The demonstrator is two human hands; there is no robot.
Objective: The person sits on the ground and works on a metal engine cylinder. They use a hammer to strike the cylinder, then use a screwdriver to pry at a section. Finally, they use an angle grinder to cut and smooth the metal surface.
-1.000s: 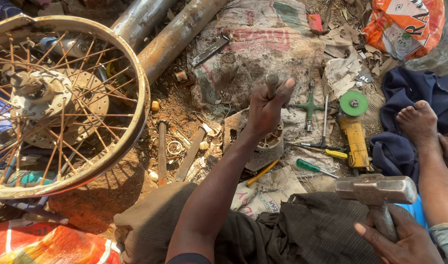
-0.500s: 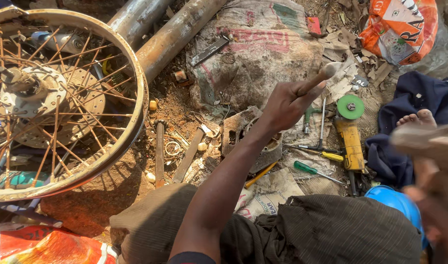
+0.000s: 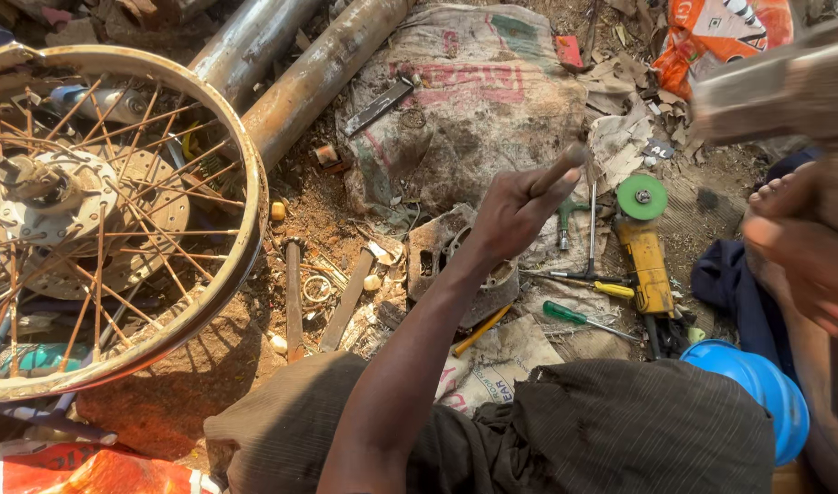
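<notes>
My left hand (image 3: 518, 212) is closed around a short metal rod (image 3: 565, 166), which sticks up and to the right from the fist. The hand hovers over a dirty grey metal casing (image 3: 442, 252) lying on the ground. At the right edge my right hand (image 3: 808, 261) is blurred by motion. It grips a hammer whose blurred head (image 3: 780, 87) is raised high at the top right, well above the rod. A bare foot (image 3: 774, 197) shows just behind that hand. My knees in dark cloth fill the bottom of the view.
A rusty spoked wheel (image 3: 241, 174) with its hub lies at left, with two metal pipes (image 3: 318, 73) behind it. A yellow angle grinder with a green disc (image 3: 643, 247), screwdrivers (image 3: 579, 317), flat bars (image 3: 294, 293), a worn sack (image 3: 492, 91), an orange bag (image 3: 721, 32) and a blue plastic container (image 3: 757, 384) surround the casing.
The hammer has swung up from low at the right to high at the top right. My left hand has tilted the rod up and shifted slightly right.
</notes>
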